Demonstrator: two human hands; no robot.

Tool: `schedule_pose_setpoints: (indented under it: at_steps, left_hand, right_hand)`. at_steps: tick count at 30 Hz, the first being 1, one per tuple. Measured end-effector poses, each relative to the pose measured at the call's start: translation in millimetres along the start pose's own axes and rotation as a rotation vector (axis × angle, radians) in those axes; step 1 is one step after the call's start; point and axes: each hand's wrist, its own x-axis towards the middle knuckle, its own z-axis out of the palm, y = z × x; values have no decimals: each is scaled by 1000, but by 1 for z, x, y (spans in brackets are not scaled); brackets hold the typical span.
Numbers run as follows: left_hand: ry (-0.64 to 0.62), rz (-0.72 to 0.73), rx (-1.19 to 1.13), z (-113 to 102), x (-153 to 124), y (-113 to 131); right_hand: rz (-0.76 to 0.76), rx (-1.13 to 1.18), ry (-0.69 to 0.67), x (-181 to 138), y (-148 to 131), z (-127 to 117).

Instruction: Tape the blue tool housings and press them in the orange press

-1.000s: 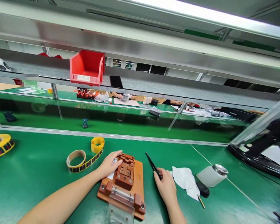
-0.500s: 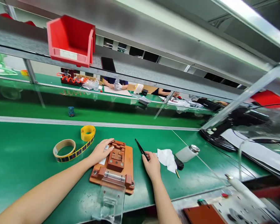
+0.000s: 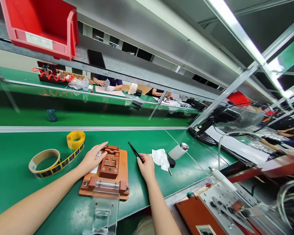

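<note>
A reddish-brown fixture (image 3: 109, 165) lies on the green bench, a raised slotted block on its base plate. Its clear hinged cover (image 3: 101, 212) is swung open towards me, past the bench's front edge. My left hand (image 3: 92, 160) grips the block's upper left side, thumb on top and fingers stretched along the far corner. To the right of the fixture, my right hand (image 3: 146, 166) is closed around black tweezers (image 3: 134, 150), whose tips point away to the far left. The tweezers are apart from the fixture.
Left of the fixture lies a strip of dark labels on yellow tape (image 3: 68, 160). A white wipe (image 3: 160, 158), a white bottle (image 3: 177, 151) and a black fan (image 3: 210, 124) are to the right. A red bin (image 3: 41, 29) sits overhead. People work across the bench.
The view has swung right, so everything sits further left and more machinery shows at the right. Both hands keep their hold, with the fixture and tweezers in much the same places.
</note>
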Motion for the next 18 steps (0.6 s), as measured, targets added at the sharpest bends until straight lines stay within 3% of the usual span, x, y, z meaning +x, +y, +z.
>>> schedule_pose_setpoints:
  at_steps: [18]
  left_hand:
    - [-12,3,33,-1,0,-1]
  right_hand:
    - [64,-128,44,-1,4,0]
